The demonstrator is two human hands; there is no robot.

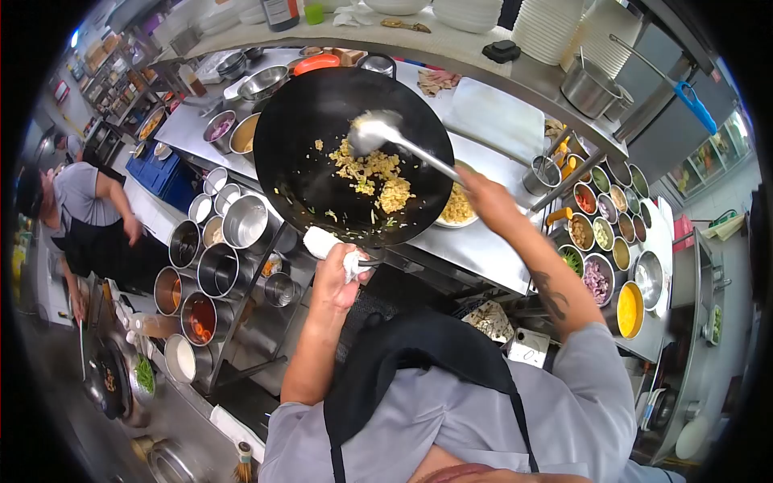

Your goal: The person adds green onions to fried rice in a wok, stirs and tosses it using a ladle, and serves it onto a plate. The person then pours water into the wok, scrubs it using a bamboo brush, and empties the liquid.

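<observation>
Crowded kitchen gear fills the long steel table (491, 258) and the shelf (354, 37) above it. Over the table's near edge I see a big black wok (294, 153), then a ladle (423, 154), its head blurred, and a bowl (459, 225) of yellow food just beside. Yellowish rice (366, 171) lies inside the wok. The right hand (483, 200) is wrapped around the ladle's handle; the left hand (334, 278) clamps the wok's near side through a white cloth (320, 241). Green bits (390, 220) dot the wok.

The head view looks down, near the wok (302, 161).
</observation>
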